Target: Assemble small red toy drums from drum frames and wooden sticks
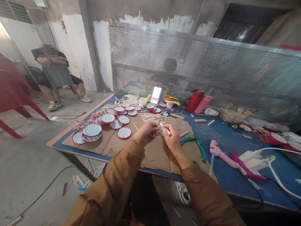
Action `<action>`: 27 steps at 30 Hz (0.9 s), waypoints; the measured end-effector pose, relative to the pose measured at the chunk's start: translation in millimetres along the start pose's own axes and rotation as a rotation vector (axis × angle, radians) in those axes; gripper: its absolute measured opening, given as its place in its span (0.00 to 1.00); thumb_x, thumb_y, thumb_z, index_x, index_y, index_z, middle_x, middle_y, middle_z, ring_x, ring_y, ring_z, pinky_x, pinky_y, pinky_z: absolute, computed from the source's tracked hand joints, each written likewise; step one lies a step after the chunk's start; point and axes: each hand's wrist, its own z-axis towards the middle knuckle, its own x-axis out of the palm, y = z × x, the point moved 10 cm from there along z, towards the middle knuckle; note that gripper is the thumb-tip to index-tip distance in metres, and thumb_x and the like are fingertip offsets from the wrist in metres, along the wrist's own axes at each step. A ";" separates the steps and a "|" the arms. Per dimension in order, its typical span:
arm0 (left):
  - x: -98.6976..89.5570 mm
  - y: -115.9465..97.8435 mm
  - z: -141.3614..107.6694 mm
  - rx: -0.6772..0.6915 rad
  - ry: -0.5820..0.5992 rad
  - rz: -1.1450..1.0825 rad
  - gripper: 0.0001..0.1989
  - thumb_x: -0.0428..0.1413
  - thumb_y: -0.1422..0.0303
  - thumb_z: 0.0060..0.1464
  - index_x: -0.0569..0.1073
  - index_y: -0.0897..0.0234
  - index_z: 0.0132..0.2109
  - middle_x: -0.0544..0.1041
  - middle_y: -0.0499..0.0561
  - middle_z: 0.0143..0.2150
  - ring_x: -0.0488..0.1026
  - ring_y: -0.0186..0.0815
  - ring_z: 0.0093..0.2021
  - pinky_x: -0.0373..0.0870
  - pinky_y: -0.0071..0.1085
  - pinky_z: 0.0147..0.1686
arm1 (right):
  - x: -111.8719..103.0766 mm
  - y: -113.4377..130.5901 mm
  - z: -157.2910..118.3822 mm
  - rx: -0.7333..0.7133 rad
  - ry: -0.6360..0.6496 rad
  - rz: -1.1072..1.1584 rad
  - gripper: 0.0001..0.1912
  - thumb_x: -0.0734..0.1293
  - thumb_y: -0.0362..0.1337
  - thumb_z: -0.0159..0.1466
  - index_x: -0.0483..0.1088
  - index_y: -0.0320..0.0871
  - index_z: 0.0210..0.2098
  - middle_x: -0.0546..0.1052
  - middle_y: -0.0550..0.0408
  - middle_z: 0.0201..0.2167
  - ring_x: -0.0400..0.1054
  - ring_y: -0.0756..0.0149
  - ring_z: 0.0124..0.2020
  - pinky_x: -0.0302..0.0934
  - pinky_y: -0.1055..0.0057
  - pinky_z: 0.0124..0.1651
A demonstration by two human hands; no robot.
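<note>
My left hand (pixel 146 132) pinches a thin wooden stick (pixel 159 121) above a sheet of brown cardboard (pixel 155 157). My right hand (pixel 171 137) grips a white tube with a red tip (pixel 166 129), close to the stick. The two hands nearly meet over the cardboard. To their left lie several round red-rimmed discs with striped silver faces (pixel 108 118). A pile of flat wooden craft sticks (pixel 148 117) sits just beyond my hands. Green-handled pliers (pixel 195 146) rest near my right hand.
The blue table (pixel 211 135) also holds red and pink bottles, a stack of wooden sticks, pink tools, white chargers and cables. A perforated metal screen stands behind it. A seated person and red plastic chairs are at the left; another person sits behind the screen.
</note>
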 end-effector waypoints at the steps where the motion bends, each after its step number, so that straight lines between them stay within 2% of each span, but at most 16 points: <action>1: 0.5 0.7 0.1 -0.005 0.004 0.006 0.07 0.56 0.72 0.52 0.69 0.70 0.28 0.66 0.43 0.14 0.64 0.24 0.14 0.61 0.19 0.17 | 1.2 0.3 0.1 -0.006 0.011 -0.004 0.11 0.59 0.43 0.63 0.69 0.44 0.35 0.76 0.54 0.29 0.70 0.64 0.30 0.63 0.69 0.34; 8: 0.5 -0.3 -0.6 -0.015 0.000 0.013 0.06 0.55 0.72 0.52 0.68 0.69 0.28 0.67 0.43 0.14 0.64 0.24 0.14 0.61 0.19 0.17 | 0.0 0.9 0.6 -0.019 -0.002 0.000 0.11 0.60 0.43 0.63 0.69 0.44 0.36 0.76 0.53 0.29 0.70 0.63 0.30 0.63 0.69 0.34; 11: 1.5 1.0 -0.1 -0.022 0.016 0.024 0.06 0.55 0.72 0.52 0.68 0.69 0.28 0.67 0.44 0.15 0.65 0.25 0.14 0.62 0.20 0.17 | 1.2 3.1 1.1 -0.026 0.020 -0.001 0.10 0.60 0.42 0.63 0.68 0.44 0.33 0.76 0.54 0.28 0.70 0.64 0.30 0.63 0.69 0.35; 15: 0.1 3.0 1.4 -0.008 0.004 0.007 0.06 0.56 0.72 0.52 0.69 0.70 0.29 0.68 0.45 0.16 0.65 0.24 0.14 0.62 0.20 0.17 | -4.9 2.5 2.1 -0.002 -0.026 0.013 0.10 0.59 0.42 0.63 0.68 0.44 0.34 0.76 0.54 0.28 0.69 0.63 0.31 0.63 0.68 0.36; 19: -0.5 5.2 3.0 -0.004 -0.001 0.013 0.06 0.55 0.72 0.52 0.69 0.70 0.29 0.67 0.44 0.15 0.65 0.24 0.14 0.61 0.19 0.17 | -1.4 3.6 2.5 -0.009 0.017 0.007 0.10 0.59 0.41 0.62 0.68 0.44 0.31 0.75 0.54 0.27 0.69 0.63 0.31 0.62 0.68 0.36; 23: -0.6 6.5 3.6 -0.012 -0.001 0.021 0.05 0.55 0.72 0.52 0.70 0.70 0.31 0.68 0.44 0.15 0.65 0.25 0.14 0.62 0.20 0.17 | -5.5 -0.2 2.4 0.019 -0.025 0.039 0.10 0.59 0.42 0.63 0.68 0.44 0.34 0.75 0.54 0.27 0.70 0.63 0.31 0.62 0.68 0.36; 27: -0.3 4.1 2.6 0.009 0.003 0.010 0.05 0.54 0.73 0.53 0.70 0.70 0.30 0.68 0.45 0.17 0.65 0.25 0.15 0.61 0.20 0.16 | -0.7 0.5 2.0 0.001 0.019 0.001 0.10 0.60 0.41 0.62 0.68 0.44 0.31 0.75 0.54 0.27 0.69 0.63 0.31 0.61 0.69 0.36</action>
